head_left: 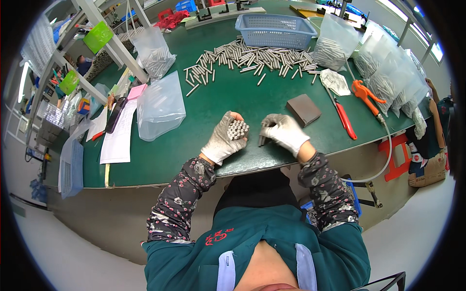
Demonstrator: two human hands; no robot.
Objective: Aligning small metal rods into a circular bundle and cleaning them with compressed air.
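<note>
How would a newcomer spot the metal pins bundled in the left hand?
On the green table, go to its near edge, where the gloved left hand is. It holds the bundle of pins, ends toward the camera; unlike the loose pins scattered farther back, these are packed tightly.

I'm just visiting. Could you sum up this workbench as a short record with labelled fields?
Left hand: gloved hand gripping a bundle of metal pins, ends showing
Right hand: gloved hand, seemingly pinching a grey metal piece
Surface: green table
Loose parts: scattered pin pile
Behind the pile: blue basket
Right side: brown block, red-handled tool, orange air gun, clear bags of pins
Left side: paper sheets, clear plastic bag
</note>
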